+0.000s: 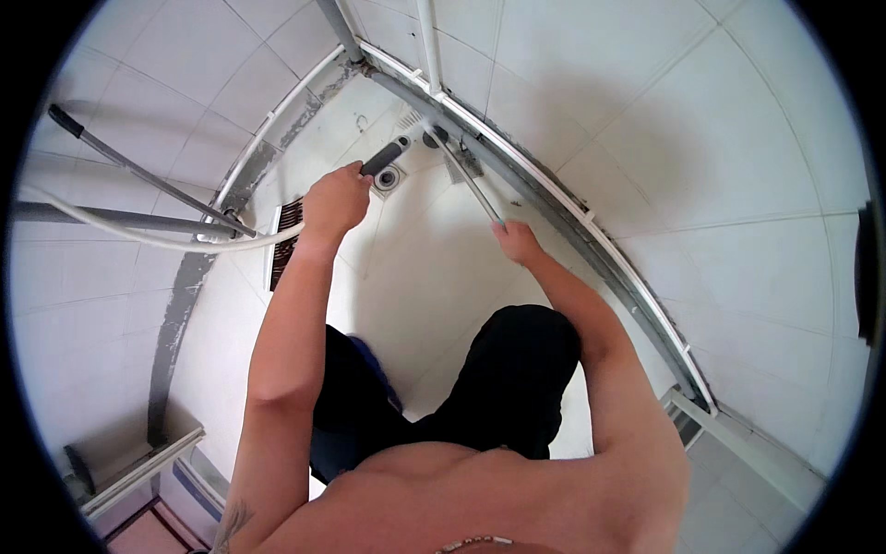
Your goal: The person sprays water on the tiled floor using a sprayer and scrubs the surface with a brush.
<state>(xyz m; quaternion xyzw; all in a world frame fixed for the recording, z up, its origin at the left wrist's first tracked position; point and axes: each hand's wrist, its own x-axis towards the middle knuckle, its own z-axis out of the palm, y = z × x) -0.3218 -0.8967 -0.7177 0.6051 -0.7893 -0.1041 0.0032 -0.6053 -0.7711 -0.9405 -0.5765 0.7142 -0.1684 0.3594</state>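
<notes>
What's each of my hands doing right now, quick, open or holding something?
Left hand: closed, holding the grey handheld sprayer.
Right hand: closed, holding the thin rod.

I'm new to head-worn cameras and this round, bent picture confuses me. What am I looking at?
There is no machine here, just a person's two bare hands. The single picture comes from a wide fisheye camera on their head, looking down, so straight edges bend near the rim.

The left hand grips a dark grey handle. A white hose runs to that wrist; where it joins is hidden. The right hand holds a thin rod with a dark end near the floor.

On the pale floor you can see a drain and, past the left wrist, a dark reddish thing with a white edge, too unclear to name.
</notes>
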